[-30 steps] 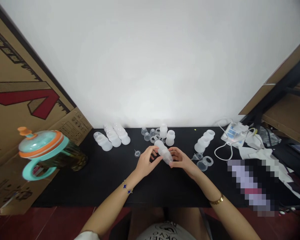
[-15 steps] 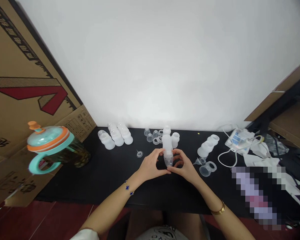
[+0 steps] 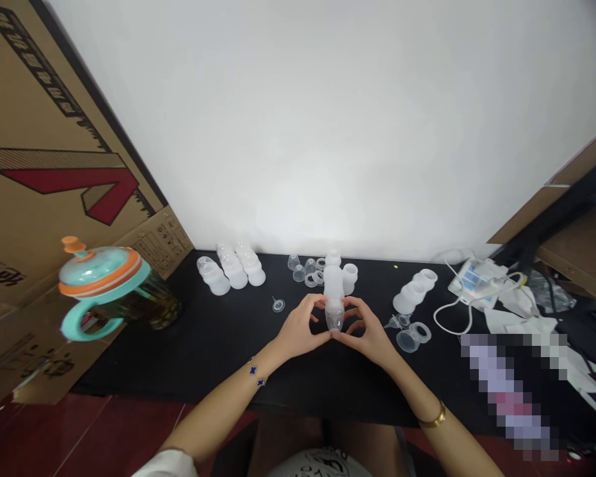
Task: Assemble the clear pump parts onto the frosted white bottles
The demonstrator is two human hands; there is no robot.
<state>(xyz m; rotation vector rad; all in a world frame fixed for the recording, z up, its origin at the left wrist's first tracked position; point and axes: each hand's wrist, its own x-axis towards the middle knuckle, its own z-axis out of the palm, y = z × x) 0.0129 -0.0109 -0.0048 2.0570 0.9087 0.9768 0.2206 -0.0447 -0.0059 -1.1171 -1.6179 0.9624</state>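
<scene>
A milky white baby bottle (image 3: 334, 283) with a clear domed cap points its capped end toward me over the black table. My left hand (image 3: 302, 328) grips it from the left, fingertips at the neck and thumb at the tip of the cap. From the right, my right hand (image 3: 366, 331) holds the same bottle, its thumb meeting the other near the cap's tip. Just beyond stand open white bottles (image 3: 349, 278). Clear domed caps and rings (image 3: 310, 267) lie left of them. A small clear round part with a stem (image 3: 278, 305) lies apart, left of my left hand.
Several capped bottles (image 3: 236, 273) stand at the back left, near a large turquoise-handled jug (image 3: 109, 285) and a cardboard box (image 3: 54, 179). On the right are open bottles (image 3: 407, 297), loose clear parts (image 3: 408, 340), a white cable and power strip (image 3: 477, 283) and crumpled paper.
My hands keep hold of the bottle in nearly the same place, the left thumb shifting slightly at the cap's tip. The whole view has shifted a little.
</scene>
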